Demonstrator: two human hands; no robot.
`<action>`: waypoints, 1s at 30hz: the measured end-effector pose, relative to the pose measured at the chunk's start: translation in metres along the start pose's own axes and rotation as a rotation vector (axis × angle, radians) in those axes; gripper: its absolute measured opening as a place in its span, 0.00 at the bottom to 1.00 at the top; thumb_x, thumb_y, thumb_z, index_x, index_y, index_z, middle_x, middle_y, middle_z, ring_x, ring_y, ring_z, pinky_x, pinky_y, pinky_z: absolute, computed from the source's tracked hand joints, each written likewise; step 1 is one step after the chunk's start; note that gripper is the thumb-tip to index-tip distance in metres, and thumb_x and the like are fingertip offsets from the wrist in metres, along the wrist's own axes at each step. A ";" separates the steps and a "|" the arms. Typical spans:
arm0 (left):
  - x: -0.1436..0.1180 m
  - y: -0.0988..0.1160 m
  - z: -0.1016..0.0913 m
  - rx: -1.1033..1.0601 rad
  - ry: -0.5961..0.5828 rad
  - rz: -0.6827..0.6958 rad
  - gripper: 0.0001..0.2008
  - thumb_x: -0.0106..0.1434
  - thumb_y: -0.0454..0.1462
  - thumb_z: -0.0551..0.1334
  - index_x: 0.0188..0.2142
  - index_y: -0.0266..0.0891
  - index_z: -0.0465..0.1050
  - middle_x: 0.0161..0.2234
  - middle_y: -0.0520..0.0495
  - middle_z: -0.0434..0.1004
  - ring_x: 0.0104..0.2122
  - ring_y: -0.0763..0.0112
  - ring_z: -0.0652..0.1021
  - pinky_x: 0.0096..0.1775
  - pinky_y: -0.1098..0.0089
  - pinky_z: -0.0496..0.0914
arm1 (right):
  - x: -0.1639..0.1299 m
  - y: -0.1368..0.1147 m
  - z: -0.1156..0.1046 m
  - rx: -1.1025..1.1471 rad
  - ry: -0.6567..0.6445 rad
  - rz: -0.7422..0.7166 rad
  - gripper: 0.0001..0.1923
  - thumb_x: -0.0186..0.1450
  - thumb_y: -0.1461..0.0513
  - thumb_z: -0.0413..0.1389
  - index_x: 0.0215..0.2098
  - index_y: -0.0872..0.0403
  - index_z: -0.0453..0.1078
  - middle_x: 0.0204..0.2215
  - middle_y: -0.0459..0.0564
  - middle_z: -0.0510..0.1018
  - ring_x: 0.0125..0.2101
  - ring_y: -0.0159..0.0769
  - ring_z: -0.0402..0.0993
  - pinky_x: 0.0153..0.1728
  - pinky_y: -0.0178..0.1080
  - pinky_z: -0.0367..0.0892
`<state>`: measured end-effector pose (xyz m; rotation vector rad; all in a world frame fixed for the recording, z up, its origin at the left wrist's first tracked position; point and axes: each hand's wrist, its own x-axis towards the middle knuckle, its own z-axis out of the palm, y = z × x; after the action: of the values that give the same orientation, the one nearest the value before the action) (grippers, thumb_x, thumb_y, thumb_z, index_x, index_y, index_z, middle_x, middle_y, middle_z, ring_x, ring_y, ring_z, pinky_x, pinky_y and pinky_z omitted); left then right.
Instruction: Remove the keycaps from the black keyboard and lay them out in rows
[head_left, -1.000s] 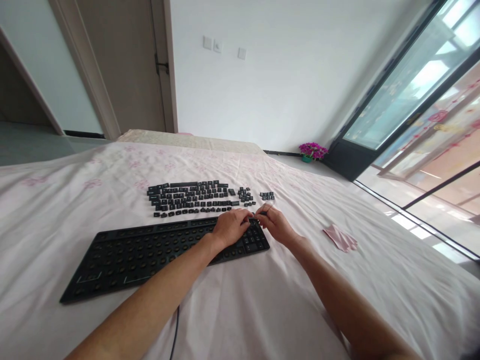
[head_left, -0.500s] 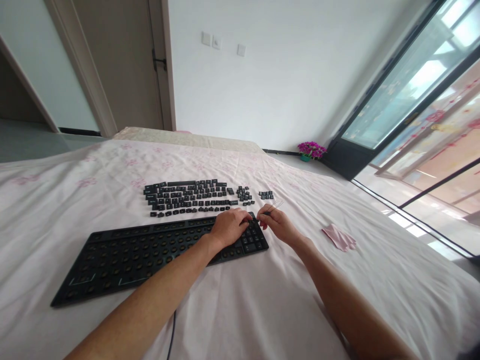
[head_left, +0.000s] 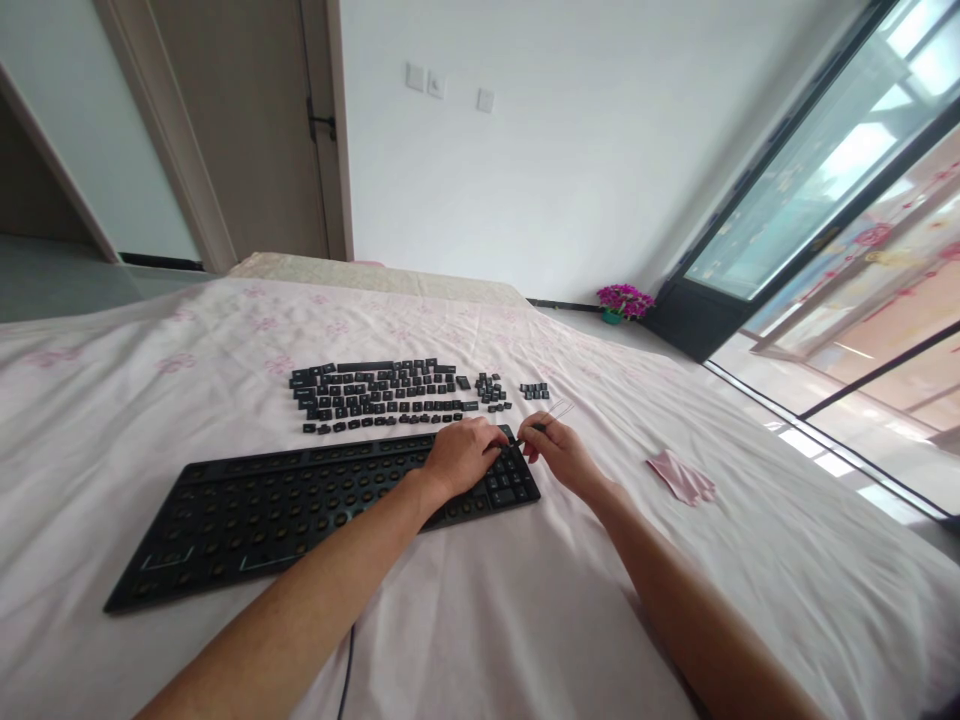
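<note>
A black keyboard lies at a slant on the bed, most of its keycaps off and the bare switch spots showing. Some keycaps still sit on its number pad at the right end. Curled over the pad's upper part, my left hand grips the keyboard there; its fingertips are partly hidden. At the keyboard's top right corner, my right hand is closed around a keycap puller with a dark handle. Thin wire loops stick out from the puller, pointing away from the keyboard.
Loose keycaps lie in rows behind the keyboard, with smaller groups to the right. A pink glove rests on the sheet at the right. The keyboard cable runs toward me under my left forearm.
The view has shifted very slightly. Both hands stay at the number pad, with only a small movement of my right hand and the puller.
</note>
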<state>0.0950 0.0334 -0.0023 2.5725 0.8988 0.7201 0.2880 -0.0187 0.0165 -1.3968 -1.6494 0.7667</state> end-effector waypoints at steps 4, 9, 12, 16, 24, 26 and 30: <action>0.000 0.001 0.000 0.051 -0.015 0.017 0.12 0.64 0.37 0.59 0.45 0.49 0.77 0.38 0.49 0.75 0.41 0.65 0.75 0.41 0.68 0.69 | -0.003 0.000 0.002 -0.131 -0.055 -0.131 0.12 0.67 0.55 0.53 0.33 0.54 0.72 0.32 0.48 0.70 0.28 0.31 0.70 0.29 0.36 0.70; 0.002 0.001 0.001 0.039 -0.040 0.034 0.14 0.65 0.36 0.58 0.45 0.53 0.79 0.38 0.49 0.75 0.41 0.65 0.75 0.42 0.68 0.69 | -0.004 0.004 0.002 -0.009 -0.004 -0.047 0.14 0.67 0.53 0.53 0.31 0.54 0.69 0.30 0.47 0.70 0.24 0.30 0.69 0.25 0.36 0.70; 0.003 0.002 0.001 0.036 -0.040 0.030 0.14 0.66 0.35 0.57 0.45 0.52 0.79 0.38 0.48 0.74 0.41 0.65 0.75 0.42 0.68 0.69 | -0.004 0.005 0.000 -0.037 -0.036 -0.076 0.15 0.67 0.52 0.52 0.30 0.55 0.70 0.33 0.49 0.71 0.26 0.31 0.70 0.26 0.36 0.71; 0.002 0.002 0.001 0.043 -0.034 0.033 0.14 0.66 0.35 0.57 0.44 0.50 0.79 0.38 0.48 0.74 0.41 0.65 0.75 0.42 0.68 0.69 | -0.006 0.002 0.000 -0.047 -0.045 -0.061 0.16 0.68 0.53 0.52 0.29 0.55 0.70 0.33 0.49 0.71 0.25 0.30 0.69 0.26 0.35 0.71; -0.001 0.004 0.001 0.041 -0.009 0.070 0.12 0.67 0.37 0.57 0.44 0.48 0.79 0.37 0.47 0.74 0.40 0.65 0.74 0.43 0.67 0.68 | -0.015 -0.002 0.004 -0.068 0.001 -0.050 0.13 0.68 0.54 0.51 0.32 0.54 0.68 0.32 0.47 0.69 0.25 0.30 0.69 0.25 0.35 0.70; -0.002 0.005 0.001 0.054 -0.015 0.087 0.12 0.67 0.38 0.57 0.44 0.49 0.79 0.37 0.47 0.74 0.40 0.65 0.74 0.43 0.67 0.68 | -0.016 -0.001 0.005 -0.064 0.020 -0.064 0.13 0.68 0.54 0.51 0.32 0.54 0.68 0.32 0.47 0.70 0.25 0.30 0.69 0.26 0.35 0.70; 0.003 0.005 0.001 0.077 -0.049 0.110 0.12 0.68 0.39 0.57 0.45 0.52 0.79 0.38 0.48 0.74 0.41 0.65 0.74 0.43 0.67 0.67 | -0.018 0.004 0.004 -0.015 0.027 -0.067 0.13 0.68 0.54 0.51 0.32 0.54 0.68 0.32 0.47 0.69 0.25 0.30 0.68 0.26 0.36 0.70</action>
<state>0.0996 0.0317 0.0002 2.7133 0.7902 0.6613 0.2869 -0.0349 0.0074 -1.3497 -1.6764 0.6955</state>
